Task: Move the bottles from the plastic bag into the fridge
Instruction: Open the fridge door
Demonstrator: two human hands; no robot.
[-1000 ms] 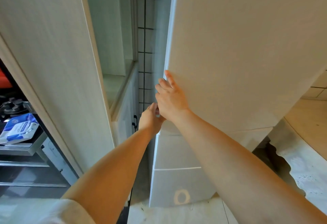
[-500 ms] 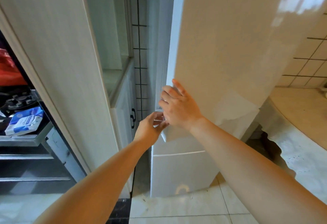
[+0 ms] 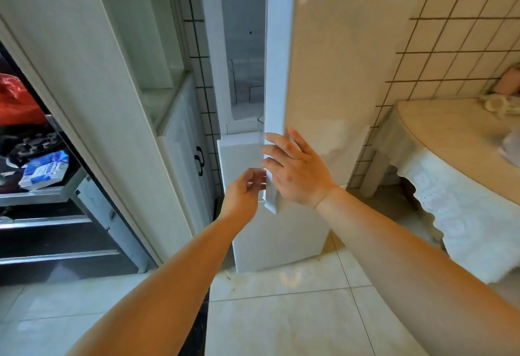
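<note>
The white fridge (image 3: pixel 270 237) stands between a cabinet and a tiled wall. Its upper door (image 3: pixel 323 60) is ajar, and a narrow strip of the pale interior (image 3: pixel 244 88) shows through the gap. My left hand (image 3: pixel 243 192) curls its fingers round the door's edge near the bottom corner. My right hand (image 3: pixel 295 170) lies on the door's front just above, with its straight fingers reaching over the same edge. No bottle is in view. A pale crumpled thing (image 3: pixel 510 146) lies at the right edge of the table, too blurred to identify.
A tall pale cabinet (image 3: pixel 92 102) with a black-handled door (image 3: pixel 199 160) stands left of the fridge. Further left are open metal shelves with a red bag (image 3: pixel 17 102) and a blue-white packet (image 3: pixel 43 172). A table with a white cloth (image 3: pixel 450 187) stands right.
The upper fridge door has swung outward and the gap at its edge has widened. Both hands moved down and right with the door. The view has pulled back, showing floor and table.
</note>
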